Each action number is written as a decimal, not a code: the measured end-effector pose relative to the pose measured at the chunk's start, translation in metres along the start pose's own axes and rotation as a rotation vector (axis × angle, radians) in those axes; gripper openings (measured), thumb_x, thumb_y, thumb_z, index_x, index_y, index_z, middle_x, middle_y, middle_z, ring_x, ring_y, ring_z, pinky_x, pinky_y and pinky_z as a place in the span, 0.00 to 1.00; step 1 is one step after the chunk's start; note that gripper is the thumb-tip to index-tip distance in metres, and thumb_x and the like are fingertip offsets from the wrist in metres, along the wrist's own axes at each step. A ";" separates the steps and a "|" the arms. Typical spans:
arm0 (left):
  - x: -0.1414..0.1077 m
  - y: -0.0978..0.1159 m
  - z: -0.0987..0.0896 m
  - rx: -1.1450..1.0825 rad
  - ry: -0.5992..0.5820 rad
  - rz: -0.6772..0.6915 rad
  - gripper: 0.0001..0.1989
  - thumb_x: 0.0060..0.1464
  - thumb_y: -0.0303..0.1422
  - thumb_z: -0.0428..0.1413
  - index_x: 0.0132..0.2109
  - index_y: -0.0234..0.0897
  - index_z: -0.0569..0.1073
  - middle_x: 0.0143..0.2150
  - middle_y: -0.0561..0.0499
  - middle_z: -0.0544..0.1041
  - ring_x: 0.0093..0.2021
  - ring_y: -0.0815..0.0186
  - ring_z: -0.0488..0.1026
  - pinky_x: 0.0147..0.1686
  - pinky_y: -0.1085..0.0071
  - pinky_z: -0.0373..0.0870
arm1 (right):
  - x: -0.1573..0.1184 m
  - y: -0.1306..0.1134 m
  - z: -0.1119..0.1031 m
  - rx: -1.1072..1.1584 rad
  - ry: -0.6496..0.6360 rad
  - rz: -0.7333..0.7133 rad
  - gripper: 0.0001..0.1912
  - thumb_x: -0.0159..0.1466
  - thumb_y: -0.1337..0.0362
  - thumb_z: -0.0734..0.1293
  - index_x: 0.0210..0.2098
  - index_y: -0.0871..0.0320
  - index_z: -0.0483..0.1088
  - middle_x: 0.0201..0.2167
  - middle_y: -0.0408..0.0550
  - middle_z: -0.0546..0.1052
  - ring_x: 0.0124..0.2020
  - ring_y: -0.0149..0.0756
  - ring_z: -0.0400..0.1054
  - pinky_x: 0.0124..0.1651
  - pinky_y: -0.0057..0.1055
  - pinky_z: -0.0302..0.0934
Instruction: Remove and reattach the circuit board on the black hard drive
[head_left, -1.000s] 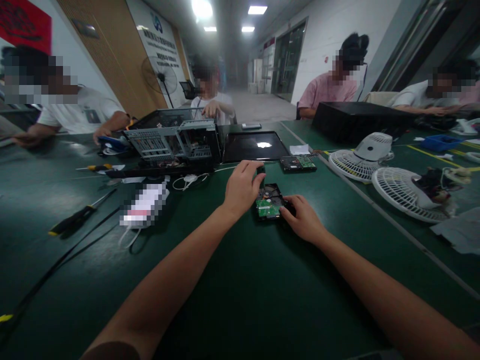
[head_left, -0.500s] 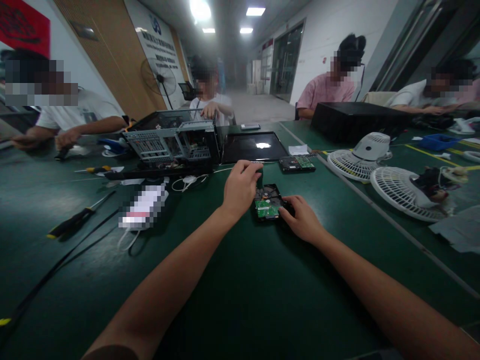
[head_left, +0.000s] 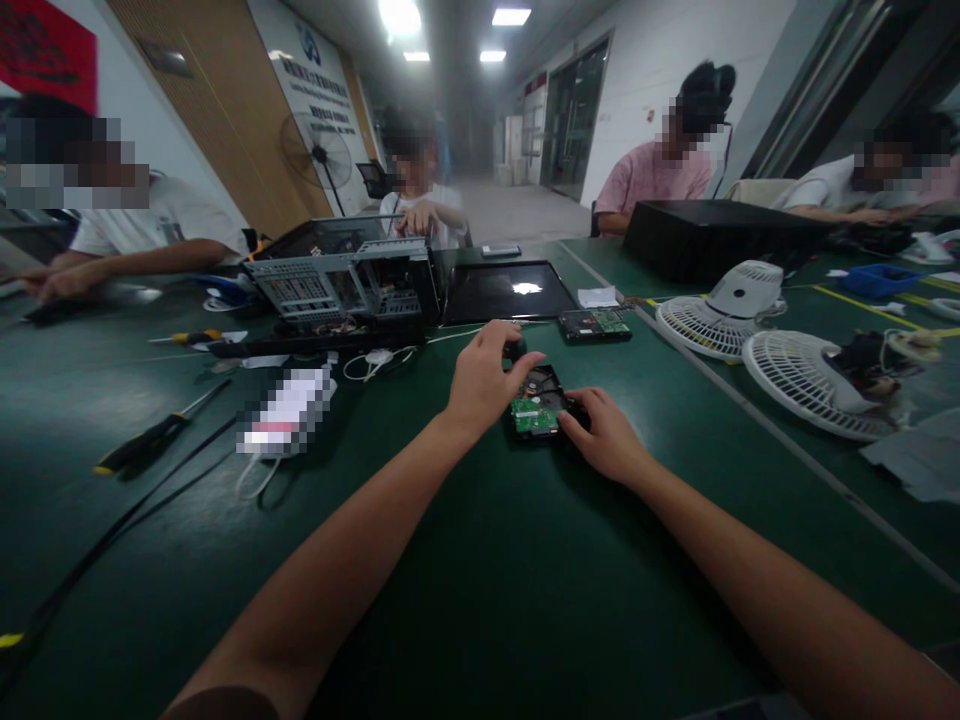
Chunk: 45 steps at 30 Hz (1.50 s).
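Note:
A black hard drive with a green circuit board (head_left: 536, 415) lies on the green table in front of me. My right hand (head_left: 604, 430) grips its right edge, thumb on the near corner and fingers along the side. Over the drive's upper left corner is my left hand (head_left: 487, 375), its fingers curled around a small dark tool (head_left: 516, 348), perhaps a screwdriver handle; its lower end is hard to make out. A second hard drive (head_left: 595, 326) rests farther back, to the right.
An opened computer case (head_left: 337, 285) stands back left, beside a flat black panel (head_left: 510, 292). A phone (head_left: 289, 410) and a screwdriver (head_left: 146, 442) lie left. White fan parts (head_left: 712, 325) and a black case (head_left: 720, 240) are right. Several people sit around.
My left thumb has spread away from the fingers, and the dark tool's top now shows between them. My right hand and the drive have barely moved. At far left, a person's hands have shifted.

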<state>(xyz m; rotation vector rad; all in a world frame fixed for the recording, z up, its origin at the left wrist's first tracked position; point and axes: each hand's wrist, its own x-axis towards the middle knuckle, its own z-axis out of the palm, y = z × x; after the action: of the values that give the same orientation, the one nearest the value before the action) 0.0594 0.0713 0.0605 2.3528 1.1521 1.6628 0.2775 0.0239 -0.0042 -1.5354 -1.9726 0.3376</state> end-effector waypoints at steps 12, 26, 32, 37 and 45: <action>0.000 -0.001 -0.001 0.110 -0.024 0.052 0.12 0.64 0.26 0.58 0.53 0.40 0.72 0.48 0.46 0.72 0.47 0.61 0.73 0.48 0.61 0.75 | 0.000 0.001 0.001 -0.008 0.009 -0.015 0.20 0.69 0.57 0.65 0.56 0.60 0.71 0.54 0.60 0.73 0.55 0.49 0.69 0.59 0.44 0.63; 0.000 0.000 -0.003 0.123 0.001 0.041 0.10 0.62 0.28 0.61 0.50 0.40 0.74 0.48 0.47 0.73 0.49 0.61 0.73 0.47 0.64 0.75 | 0.000 0.004 0.003 0.004 0.021 -0.020 0.20 0.68 0.57 0.65 0.56 0.59 0.71 0.53 0.59 0.73 0.54 0.49 0.69 0.58 0.45 0.64; 0.000 0.002 -0.003 0.109 -0.025 0.072 0.12 0.64 0.25 0.58 0.53 0.39 0.74 0.48 0.47 0.74 0.47 0.62 0.75 0.50 0.63 0.75 | 0.000 0.004 0.002 -0.002 0.014 -0.015 0.20 0.68 0.56 0.65 0.56 0.59 0.71 0.54 0.59 0.73 0.54 0.49 0.69 0.57 0.44 0.64; 0.000 0.001 -0.002 0.074 -0.037 0.054 0.12 0.62 0.30 0.62 0.50 0.38 0.72 0.47 0.48 0.78 0.44 0.63 0.77 0.48 0.62 0.76 | -0.001 0.002 0.001 -0.007 0.007 -0.015 0.20 0.69 0.57 0.64 0.56 0.61 0.71 0.54 0.60 0.73 0.54 0.49 0.69 0.57 0.43 0.64; -0.001 -0.001 0.000 -0.001 -0.013 -0.018 0.13 0.59 0.32 0.65 0.47 0.39 0.69 0.46 0.48 0.77 0.46 0.61 0.76 0.45 0.63 0.77 | -0.001 0.001 0.000 -0.007 0.002 -0.001 0.20 0.69 0.56 0.64 0.57 0.58 0.70 0.54 0.59 0.73 0.55 0.49 0.69 0.58 0.43 0.64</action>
<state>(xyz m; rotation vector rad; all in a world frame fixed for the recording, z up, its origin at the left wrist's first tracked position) 0.0589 0.0708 0.0591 2.3414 1.1671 1.6401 0.2781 0.0231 -0.0052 -1.5384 -1.9746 0.3287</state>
